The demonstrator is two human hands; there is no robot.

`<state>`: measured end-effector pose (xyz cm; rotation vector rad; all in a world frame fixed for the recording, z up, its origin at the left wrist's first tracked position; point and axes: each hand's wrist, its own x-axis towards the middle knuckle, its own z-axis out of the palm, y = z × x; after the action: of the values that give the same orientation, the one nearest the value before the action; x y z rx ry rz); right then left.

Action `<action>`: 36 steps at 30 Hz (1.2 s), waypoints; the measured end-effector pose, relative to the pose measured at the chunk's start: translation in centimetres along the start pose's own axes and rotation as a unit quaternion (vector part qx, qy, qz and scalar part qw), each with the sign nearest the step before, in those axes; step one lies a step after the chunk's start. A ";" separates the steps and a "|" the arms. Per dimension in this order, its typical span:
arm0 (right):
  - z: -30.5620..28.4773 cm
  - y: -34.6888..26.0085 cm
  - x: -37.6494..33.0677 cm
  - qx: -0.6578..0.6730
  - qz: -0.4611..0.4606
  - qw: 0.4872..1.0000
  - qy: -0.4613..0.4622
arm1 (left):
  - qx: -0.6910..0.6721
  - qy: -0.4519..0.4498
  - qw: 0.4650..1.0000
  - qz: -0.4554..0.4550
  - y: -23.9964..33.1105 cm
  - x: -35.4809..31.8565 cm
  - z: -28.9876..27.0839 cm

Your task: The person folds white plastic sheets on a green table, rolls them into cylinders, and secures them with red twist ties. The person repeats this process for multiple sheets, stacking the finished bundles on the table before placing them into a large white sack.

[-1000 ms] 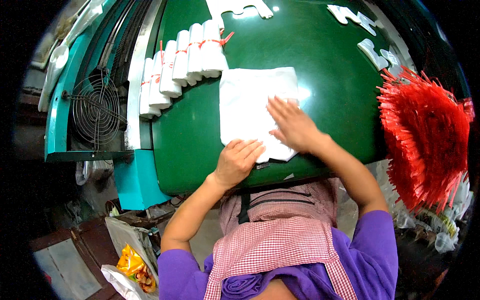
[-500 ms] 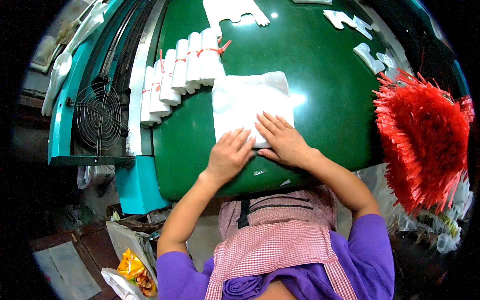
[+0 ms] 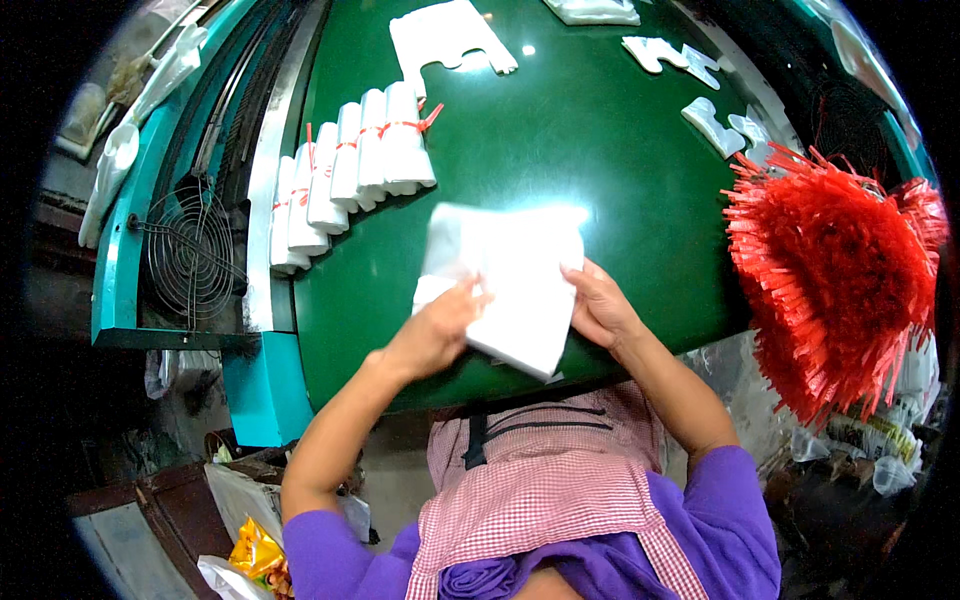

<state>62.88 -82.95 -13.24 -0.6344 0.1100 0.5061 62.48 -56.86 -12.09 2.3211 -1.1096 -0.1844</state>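
- Left hand [image 3: 435, 330]: fingers curled at the left part of the white plastic bundle [image 3: 525, 285], touching it. Motion blur there; can't tell whether the fingers are closed on it.
- Right hand [image 3: 603, 308]: clamped on the bundle's right edge, thumb on the upper face.
- Hands apart, bundle between them.
- Bundle: flat, folded, over the near middle of the green tabletop [image 3: 620, 180]. Turned askew, one corner pointing at the near table edge. Far left part blurred. Can't tell if its underside touches the table.
- Forearms come in from below, purple sleeves [image 3: 730, 510]; red-and-white checked apron [image 3: 540, 510] against the near table edge.
- Left of bundle, well apart: slanting row of white rolls [image 3: 345, 170], side by side, red ties [image 3: 405, 125] around them.
- Beyond the rolls: white bag [image 3: 440, 35] lying flat, cutout toward the person.
- Far edge: flat white stack [image 3: 595, 10], partly out of view.
- Far right: small white offcuts [image 3: 655, 52], more of them nearer the red bundle.
- Right table edge: big red strip bundle [image 3: 820, 280], frayed ends.
- Left side: round wire guard [image 3: 190, 255] in a teal frame [image 3: 265, 390].
- Lower left: yellow packet [image 3: 255, 548].
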 end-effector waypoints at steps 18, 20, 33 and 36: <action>0.3 -3.3 -0.4 -0.812 -0.118 0.430 -0.376 | 0.109 -0.113 0.987 -0.019 1.4 0.9 -2.6; 2.0 -4.0 -2.4 -0.761 -0.032 0.584 -0.282 | 0.089 -0.073 0.992 -0.057 2.3 -0.3 -0.7; 2.0 -0.3 -0.2 -0.782 -0.142 0.605 -0.032 | 0.071 0.045 0.973 -0.213 1.4 -1.5 -1.6; 1.3 -0.3 1.5 -0.714 -0.136 0.687 0.006 | 0.165 0.079 0.976 -0.121 1.4 1.2 -1.3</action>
<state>64.30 -81.73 -12.40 -2.1709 -0.4339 0.1986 62.75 -57.87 -10.09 2.7096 -0.8262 0.1030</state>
